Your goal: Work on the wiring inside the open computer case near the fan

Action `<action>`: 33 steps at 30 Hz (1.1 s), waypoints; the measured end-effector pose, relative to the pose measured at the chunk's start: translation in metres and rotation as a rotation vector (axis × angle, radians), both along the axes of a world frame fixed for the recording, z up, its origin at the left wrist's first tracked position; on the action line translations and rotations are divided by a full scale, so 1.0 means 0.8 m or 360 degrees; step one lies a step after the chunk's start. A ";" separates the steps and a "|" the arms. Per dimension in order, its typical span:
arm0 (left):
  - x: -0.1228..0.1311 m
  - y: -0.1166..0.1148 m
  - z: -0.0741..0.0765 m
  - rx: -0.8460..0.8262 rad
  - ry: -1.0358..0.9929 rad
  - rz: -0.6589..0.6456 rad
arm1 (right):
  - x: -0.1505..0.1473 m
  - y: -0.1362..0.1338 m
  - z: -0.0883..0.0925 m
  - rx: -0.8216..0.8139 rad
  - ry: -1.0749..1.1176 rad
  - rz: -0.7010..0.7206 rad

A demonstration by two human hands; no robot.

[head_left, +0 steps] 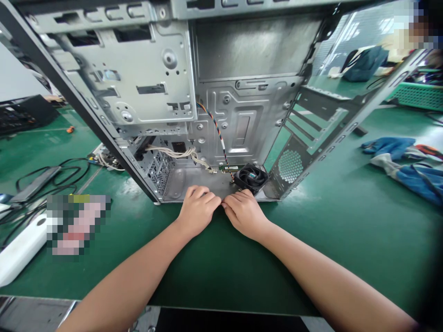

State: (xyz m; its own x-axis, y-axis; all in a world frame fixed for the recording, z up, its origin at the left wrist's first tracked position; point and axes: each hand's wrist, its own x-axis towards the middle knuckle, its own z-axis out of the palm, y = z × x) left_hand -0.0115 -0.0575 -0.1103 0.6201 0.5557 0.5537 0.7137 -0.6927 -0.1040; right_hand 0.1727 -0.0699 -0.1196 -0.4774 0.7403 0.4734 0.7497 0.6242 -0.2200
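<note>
An open computer case (242, 60) stands in front of me on the green table, its side panel off. Both hands are at the case's lower front edge, with knuckles up and thumbs nearly touching. My left hand (198, 210) has its fingers curled over that edge. My right hand (246, 213) is curled over it the same way, just in front of a black cooling fan (252, 176) lying on the case floor. Beside the fan lies a small green circuit board (226, 168). The fingertips are hidden behind the edge.
A twisted multicoloured cable (218, 131) and white wires (187, 152) hang inside the case. On the left lie black cables (69, 170), a black power adapter (36, 184) and a white power strip (24, 251). Blue-and-white gloves (408, 166) and a green basket (418, 94) are on the right.
</note>
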 end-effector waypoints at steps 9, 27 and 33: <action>-0.002 0.000 0.001 -0.0062 0.0087 0.0014 | 0.001 0.002 -0.005 0.0053 -0.0041 -0.0003; -0.001 0.000 -0.002 -0.0075 0.0062 0.0007 | 0.001 0.002 -0.001 0.0051 -0.0060 0.0003; 0.000 0.001 0.000 -0.0174 0.0092 0.0019 | 0.001 0.002 -0.002 0.0035 -0.0067 0.0003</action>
